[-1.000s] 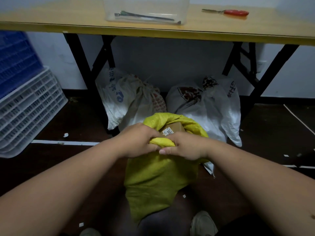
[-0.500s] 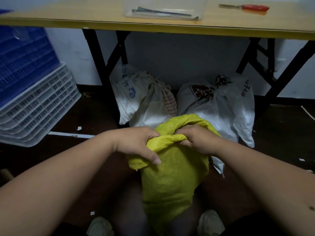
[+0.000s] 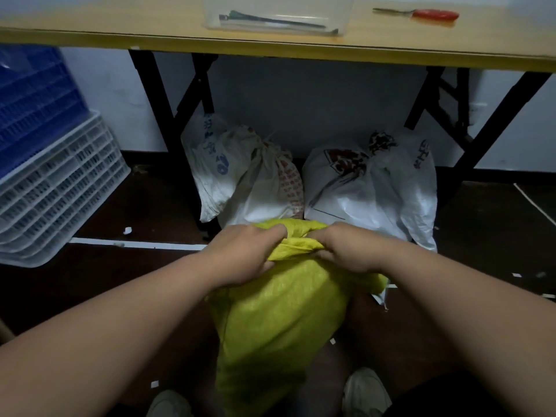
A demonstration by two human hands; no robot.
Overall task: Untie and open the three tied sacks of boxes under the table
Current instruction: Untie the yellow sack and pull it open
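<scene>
Our forearms are bare, no sleeves above either the left hand [image 3: 246, 254] or right hand [image 3: 346, 251]; below them, pale shoes [image 3: 365, 392].

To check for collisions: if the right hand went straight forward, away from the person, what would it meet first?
Probably the right white sack just behind the yellow sack that the right hand grips, though depth is unclear.

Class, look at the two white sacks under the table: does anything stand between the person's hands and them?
Yes. The yellow sack stands on the floor directly in front of both white sacks. The left hand and right hand grip its bunched top, so they are occupied. Nothing else visible blocks the way.
</scene>
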